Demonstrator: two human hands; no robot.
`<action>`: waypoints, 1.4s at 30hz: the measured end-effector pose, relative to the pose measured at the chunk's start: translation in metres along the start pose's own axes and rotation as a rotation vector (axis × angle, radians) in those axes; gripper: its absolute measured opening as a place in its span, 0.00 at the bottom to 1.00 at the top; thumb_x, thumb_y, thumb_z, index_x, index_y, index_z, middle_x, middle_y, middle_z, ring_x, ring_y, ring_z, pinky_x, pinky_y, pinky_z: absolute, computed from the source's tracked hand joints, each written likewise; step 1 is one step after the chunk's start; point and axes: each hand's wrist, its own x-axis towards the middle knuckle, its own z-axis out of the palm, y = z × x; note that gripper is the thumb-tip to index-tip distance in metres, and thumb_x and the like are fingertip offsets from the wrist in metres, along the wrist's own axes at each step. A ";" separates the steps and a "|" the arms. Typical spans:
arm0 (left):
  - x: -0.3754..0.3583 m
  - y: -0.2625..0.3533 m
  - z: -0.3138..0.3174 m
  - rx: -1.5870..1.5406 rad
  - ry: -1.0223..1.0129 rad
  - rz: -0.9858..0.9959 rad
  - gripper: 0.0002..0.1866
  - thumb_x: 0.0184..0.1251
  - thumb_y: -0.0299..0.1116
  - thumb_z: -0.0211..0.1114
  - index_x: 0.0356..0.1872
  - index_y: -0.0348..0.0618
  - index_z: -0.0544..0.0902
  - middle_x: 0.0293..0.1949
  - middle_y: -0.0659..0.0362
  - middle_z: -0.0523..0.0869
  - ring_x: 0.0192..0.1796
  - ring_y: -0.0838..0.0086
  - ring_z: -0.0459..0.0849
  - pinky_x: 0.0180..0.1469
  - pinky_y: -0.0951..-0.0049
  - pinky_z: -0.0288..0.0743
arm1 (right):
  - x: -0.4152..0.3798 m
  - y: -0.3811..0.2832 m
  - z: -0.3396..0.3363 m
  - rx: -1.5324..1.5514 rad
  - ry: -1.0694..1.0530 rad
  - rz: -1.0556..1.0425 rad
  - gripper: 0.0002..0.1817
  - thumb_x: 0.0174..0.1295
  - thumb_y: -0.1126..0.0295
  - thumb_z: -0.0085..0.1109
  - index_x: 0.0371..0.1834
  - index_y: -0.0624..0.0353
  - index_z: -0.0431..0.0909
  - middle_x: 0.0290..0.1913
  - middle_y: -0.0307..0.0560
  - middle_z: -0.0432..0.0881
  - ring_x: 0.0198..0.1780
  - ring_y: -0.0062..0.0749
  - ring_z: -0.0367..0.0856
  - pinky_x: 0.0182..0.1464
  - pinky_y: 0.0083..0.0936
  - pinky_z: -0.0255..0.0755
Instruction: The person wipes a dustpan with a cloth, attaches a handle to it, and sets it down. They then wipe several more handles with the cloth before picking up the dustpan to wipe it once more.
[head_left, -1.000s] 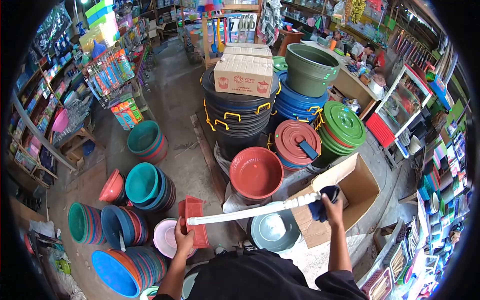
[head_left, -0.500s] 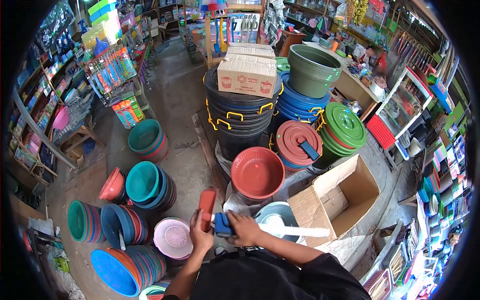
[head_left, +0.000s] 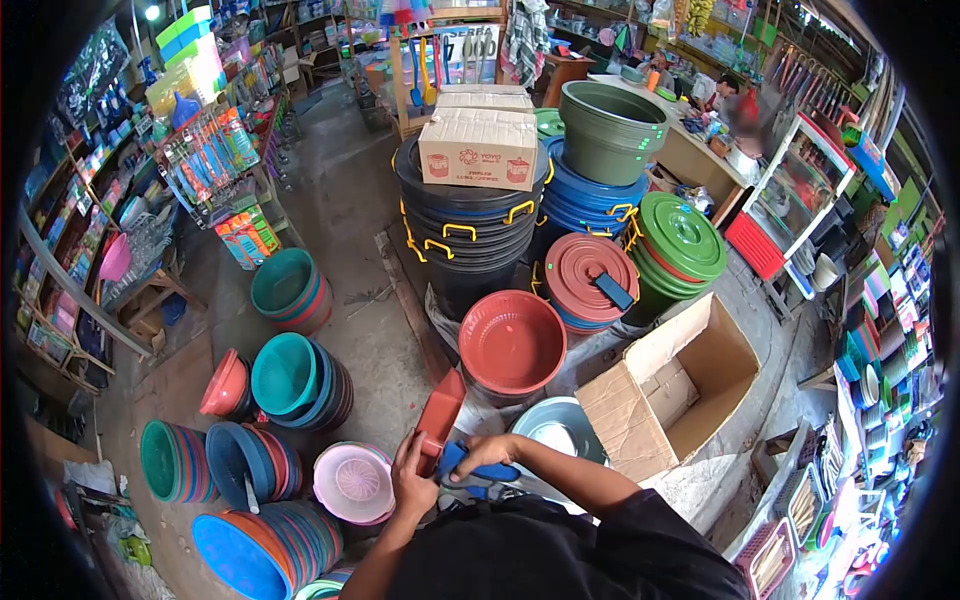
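My left hand (head_left: pixel 412 478) is wrapped round the lower end of a long red plastic object (head_left: pixel 441 408), which tilts up to the right. Close beside it, my right hand (head_left: pixel 482 455) is closed on a blue object (head_left: pixel 492 473), its fingers bent over the top. Beyond both hands is a round red basin (head_left: pixel 512 342). A grey basin (head_left: pixel 556 428) stands to the right of them, and a pink basket (head_left: pixel 353 480) to the left.
An open cardboard box (head_left: pixel 625 412) stands at the right. Stacked black tubs (head_left: pixel 465 225) carry a closed carton (head_left: pixel 478 150). A red lid (head_left: pixel 590 270) bears a dark phone-like object. Stacked coloured basins (head_left: pixel 270 550) stand at the lower left.
The red object has shifted right and tilted more. The blue object has turned from upright to roughly level, and the white length that stretched right over the grey basin no longer shows there.
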 end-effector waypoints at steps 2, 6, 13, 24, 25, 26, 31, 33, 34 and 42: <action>0.000 -0.015 0.000 0.018 0.040 -0.042 0.36 0.46 0.23 0.68 0.64 0.40 0.73 0.63 0.42 0.75 0.66 0.47 0.72 0.67 0.54 0.66 | -0.015 0.016 -0.006 -0.179 -0.004 0.058 0.31 0.50 0.57 0.76 0.54 0.62 0.77 0.44 0.46 0.85 0.41 0.33 0.84 0.43 0.33 0.80; 0.000 -0.065 -0.027 0.010 0.145 -0.169 0.35 0.46 0.19 0.67 0.63 0.37 0.74 0.62 0.43 0.76 0.66 0.49 0.73 0.69 0.57 0.65 | -0.057 0.102 -0.040 -0.583 0.130 -0.076 0.32 0.48 0.56 0.76 0.55 0.57 0.77 0.44 0.47 0.85 0.46 0.35 0.83 0.50 0.34 0.75; -0.013 -0.105 -0.058 0.016 0.130 -0.276 0.36 0.44 0.18 0.66 0.63 0.37 0.74 0.59 0.45 0.78 0.64 0.53 0.75 0.68 0.60 0.67 | -0.169 0.092 -0.011 -0.977 0.573 0.226 0.33 0.44 0.51 0.75 0.55 0.47 0.76 0.44 0.56 0.85 0.47 0.54 0.83 0.48 0.44 0.76; -0.140 -0.102 -0.049 -0.048 0.230 -0.566 0.39 0.44 0.20 0.67 0.65 0.38 0.72 0.61 0.44 0.76 0.65 0.52 0.74 0.70 0.61 0.64 | -0.172 0.176 -0.021 0.272 1.270 -0.508 0.20 0.56 0.76 0.64 0.54 0.64 0.76 0.43 0.41 0.83 0.41 0.25 0.81 0.47 0.24 0.76; -0.163 -0.096 -0.043 -0.017 0.272 -0.635 0.39 0.44 0.20 0.67 0.66 0.38 0.72 0.61 0.44 0.76 0.65 0.52 0.73 0.70 0.60 0.64 | -0.156 0.196 -0.032 0.499 1.288 -0.507 0.18 0.58 0.76 0.63 0.53 0.63 0.77 0.42 0.40 0.83 0.40 0.25 0.81 0.45 0.23 0.76; -0.188 -0.096 -0.036 -0.005 0.294 -0.658 0.37 0.46 0.24 0.70 0.65 0.40 0.73 0.61 0.45 0.75 0.64 0.52 0.74 0.68 0.59 0.66 | -0.137 0.206 -0.038 0.669 1.363 -0.578 0.16 0.62 0.77 0.61 0.53 0.62 0.77 0.40 0.41 0.82 0.38 0.26 0.80 0.43 0.23 0.76; -0.303 -0.038 0.008 -0.084 0.621 -1.042 0.33 0.52 0.33 0.73 0.59 0.38 0.68 0.55 0.42 0.77 0.58 0.48 0.77 0.60 0.55 0.72 | -0.085 0.218 -0.063 0.539 1.143 -0.544 0.14 0.67 0.70 0.58 0.53 0.62 0.77 0.42 0.40 0.81 0.41 0.25 0.79 0.46 0.24 0.75; -0.355 -0.002 0.022 0.114 0.644 -1.058 0.32 0.53 0.31 0.72 0.58 0.37 0.67 0.55 0.41 0.76 0.58 0.47 0.77 0.60 0.55 0.72 | -0.073 0.205 -0.059 0.455 0.994 -0.515 0.14 0.68 0.68 0.58 0.53 0.62 0.77 0.42 0.39 0.80 0.41 0.24 0.79 0.46 0.24 0.75; -0.362 0.028 0.018 0.204 0.696 -1.072 0.31 0.53 0.31 0.71 0.57 0.36 0.66 0.54 0.40 0.76 0.57 0.45 0.77 0.59 0.54 0.72 | -0.070 0.200 -0.058 0.389 0.884 -0.426 0.18 0.68 0.66 0.58 0.57 0.62 0.75 0.48 0.42 0.80 0.47 0.28 0.79 0.52 0.28 0.74; -0.503 0.159 0.053 0.485 0.924 -1.735 0.25 0.56 0.42 0.70 0.51 0.45 0.72 0.49 0.45 0.76 0.55 0.47 0.74 0.55 0.48 0.68 | 0.009 0.144 0.035 -0.061 0.236 -0.335 0.23 0.68 0.58 0.58 0.60 0.62 0.75 0.54 0.44 0.79 0.52 0.30 0.77 0.55 0.28 0.72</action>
